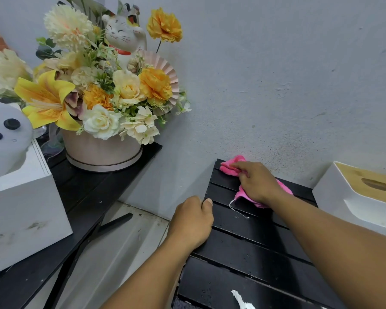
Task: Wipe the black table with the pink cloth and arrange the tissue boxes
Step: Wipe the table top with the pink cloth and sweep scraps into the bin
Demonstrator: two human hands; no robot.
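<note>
The black slatted table fills the lower right, its surface dotted with small water drops. My right hand presses the pink cloth onto the table's far left corner, close to the wall. My left hand grips the table's left edge, thumb on top. One white tissue box with a wooden lid stands at the table's right side. Another white tissue box sits on the black shelf at the far left. A scrap of white tissue lies near the table's front edge.
A pink pot of artificial flowers with a white cat figurine stands on the black shelf at left. A white game controller rests on the left box. The grey wall runs directly behind the table.
</note>
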